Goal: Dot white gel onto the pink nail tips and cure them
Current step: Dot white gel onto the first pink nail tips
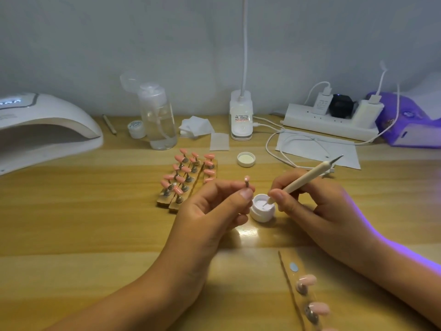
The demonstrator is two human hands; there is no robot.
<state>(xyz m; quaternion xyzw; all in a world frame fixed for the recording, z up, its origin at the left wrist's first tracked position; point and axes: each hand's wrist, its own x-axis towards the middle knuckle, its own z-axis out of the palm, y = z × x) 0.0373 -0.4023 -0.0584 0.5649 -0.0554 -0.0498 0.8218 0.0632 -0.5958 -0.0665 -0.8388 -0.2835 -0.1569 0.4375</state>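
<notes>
My left hand (214,209) pinches the metal stem of one pink nail tip (247,180), held upright above the table. My right hand (307,199) grips a cream dotting pen (307,177) like a pencil. The pen's lower tip dips into the open white gel jar (262,210), which stands between my hands. Several pink nail tips on wooden holder strips (188,175) lie just behind my left hand. Another wooden strip (303,287) with two pale pink tips lies near the front edge. The white curing lamp (45,127) sits at the far left.
The jar's lid (246,159) lies behind the jar. A clear pump bottle (158,118), a small white pot (136,129), cotton pads (198,126), a desk lamp base (241,118), a power strip (331,120) with cables and a purple device (410,120) line the back.
</notes>
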